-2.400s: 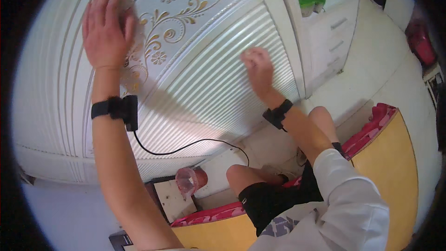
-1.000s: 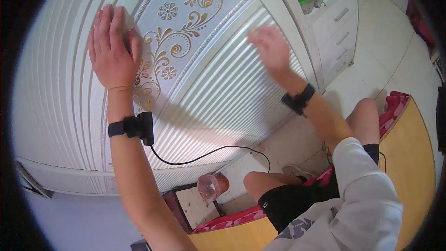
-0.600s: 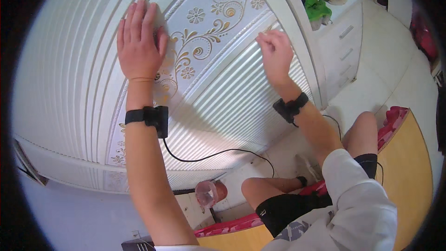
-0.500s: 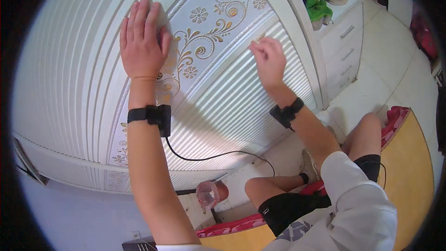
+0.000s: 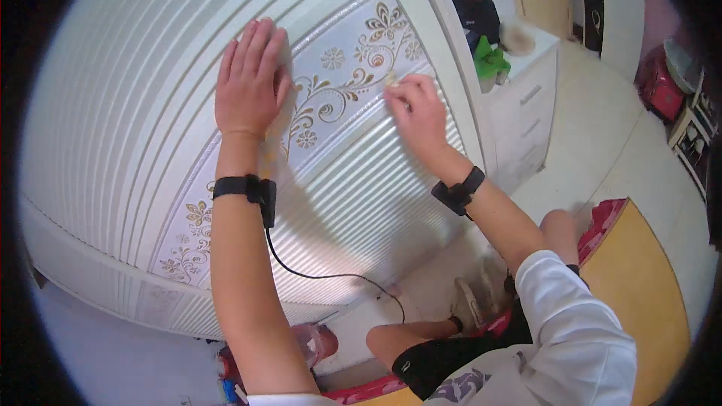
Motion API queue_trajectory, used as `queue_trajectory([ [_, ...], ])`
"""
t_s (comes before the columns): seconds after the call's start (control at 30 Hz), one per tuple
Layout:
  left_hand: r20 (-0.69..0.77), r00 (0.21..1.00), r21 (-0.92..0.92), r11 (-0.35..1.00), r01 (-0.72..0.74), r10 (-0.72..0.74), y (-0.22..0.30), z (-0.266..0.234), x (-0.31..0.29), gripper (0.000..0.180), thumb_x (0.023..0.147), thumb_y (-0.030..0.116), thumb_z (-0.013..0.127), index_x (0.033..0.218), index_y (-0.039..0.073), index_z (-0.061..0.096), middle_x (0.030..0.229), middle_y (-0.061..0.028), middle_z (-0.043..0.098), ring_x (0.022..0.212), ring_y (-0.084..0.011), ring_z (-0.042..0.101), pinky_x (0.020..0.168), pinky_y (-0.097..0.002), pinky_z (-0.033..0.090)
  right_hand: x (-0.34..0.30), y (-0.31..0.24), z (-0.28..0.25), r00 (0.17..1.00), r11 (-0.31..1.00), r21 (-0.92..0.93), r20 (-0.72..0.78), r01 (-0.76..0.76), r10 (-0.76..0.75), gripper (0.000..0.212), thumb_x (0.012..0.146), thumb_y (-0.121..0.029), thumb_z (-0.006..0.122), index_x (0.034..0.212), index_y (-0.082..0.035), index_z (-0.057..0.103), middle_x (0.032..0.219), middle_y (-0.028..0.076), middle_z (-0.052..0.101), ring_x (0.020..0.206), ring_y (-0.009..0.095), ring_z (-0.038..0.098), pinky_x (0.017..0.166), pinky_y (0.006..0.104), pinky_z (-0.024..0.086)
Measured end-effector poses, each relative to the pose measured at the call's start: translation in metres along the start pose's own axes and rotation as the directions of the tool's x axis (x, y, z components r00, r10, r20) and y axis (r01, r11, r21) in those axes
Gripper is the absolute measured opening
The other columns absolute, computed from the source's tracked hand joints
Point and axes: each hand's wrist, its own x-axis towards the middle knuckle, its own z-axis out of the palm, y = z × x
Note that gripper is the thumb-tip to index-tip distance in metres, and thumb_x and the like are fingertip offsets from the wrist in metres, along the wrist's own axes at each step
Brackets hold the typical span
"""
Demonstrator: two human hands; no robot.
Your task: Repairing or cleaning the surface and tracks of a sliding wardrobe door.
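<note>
My left hand point(image 5: 250, 84) lies flat on the white ribbed wardrobe door point(image 5: 143, 128), fingers stretched out and thumb beside the decorated strip. That strip point(image 5: 331, 109) is pale, with raised gold scrolls and white flowers. My right hand point(image 5: 420, 114) is closed in a pinch at the strip's lower right edge. Something small and pale yellowish point(image 5: 390, 79) shows at its fingertips, too blurred to name. Each wrist wears a black strap with a small box, the left wrist box point(image 5: 267, 203) trailing a black cable point(image 5: 331, 276).
A white drawer cabinet point(image 5: 526, 105) stands at the right, holding a green cloth point(image 5: 489, 64) and a black bag point(image 5: 475, 11). Below are a reddish bin point(image 5: 325, 342) and a yellow board point(image 5: 639, 286) with red fabric at its edge. A red case point(image 5: 662, 90) sits far right.
The whole view has shifted, bringing more of the room's right side into sight. My right hand has moved up and left, from the ribbed panel to the decorated strip's edge. My left hand stays flat.
</note>
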Motion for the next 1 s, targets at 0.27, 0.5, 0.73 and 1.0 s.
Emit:
queue_trajectory([
  [0.27, 0.005, 1.000, -0.030, 0.999, 0.016, -0.016, 0.009, 0.001, 0.000, 0.057, 0.085, 0.025, 0.059, 0.140, 0.018, 0.048, 0.150, -0.0013, 0.042, 0.140, -0.0173, 0.037, 0.117, -0.0392, 0.028, -0.022, 0.009, 0.020, 1.000, 1.000, -0.011, 0.025, 0.003, -0.003, 0.009, 0.085, -0.016, 0.069, 0.094, -0.015, 0.069, 0.105, 0.006, 0.061, 0.083, 0.027, 0.065, 0.068, 0.0376, 0.054],
  [0.5, 0.006, 1.000, -0.044, 0.999, 0.027, -0.026, 0.006, -0.003, -0.003, 0.055, 0.087, 0.025, 0.059, 0.140, 0.016, 0.047, 0.150, -0.0022, 0.042, 0.140, -0.0176, 0.037, 0.119, -0.0380, 0.026, 0.031, 0.013, -0.024, 0.890, 0.933, -0.059, 0.328, 0.354, -0.317, 0.014, 0.085, -0.018, 0.068, 0.098, -0.014, 0.064, 0.106, 0.007, 0.059, 0.083, 0.030, 0.064, 0.069, 0.0404, 0.054],
  [0.73, -0.043, 0.999, -0.096, 0.995, 0.026, -0.030, 0.003, -0.007, -0.008, 0.061, 0.081, 0.022, 0.063, 0.140, 0.012, 0.046, 0.151, -0.0063, 0.041, 0.141, -0.0215, 0.036, 0.119, -0.0401, 0.028, 0.201, -0.053, -0.042, 0.869, 0.856, -0.152, 0.117, 0.493, -0.480, 0.026, 0.087, -0.021, 0.069, 0.109, -0.007, 0.062, 0.100, 0.014, 0.060, 0.082, 0.029, 0.064, 0.070, 0.0402, 0.051],
  [1.0, -0.016, 1.000, -0.068, 0.998, 0.005, -0.006, 0.004, -0.004, -0.003, 0.050, 0.089, 0.025, 0.057, 0.137, 0.014, 0.048, 0.149, -0.0043, 0.043, 0.139, -0.0193, 0.038, 0.118, -0.0387, 0.027, 0.206, -0.090, 0.022, 0.769, 0.773, 0.011, 0.090, 0.634, -0.632, 0.013, 0.082, -0.018, 0.072, 0.093, -0.012, 0.068, 0.094, 0.010, 0.063, 0.080, 0.029, 0.066, 0.065, 0.0384, 0.054],
])
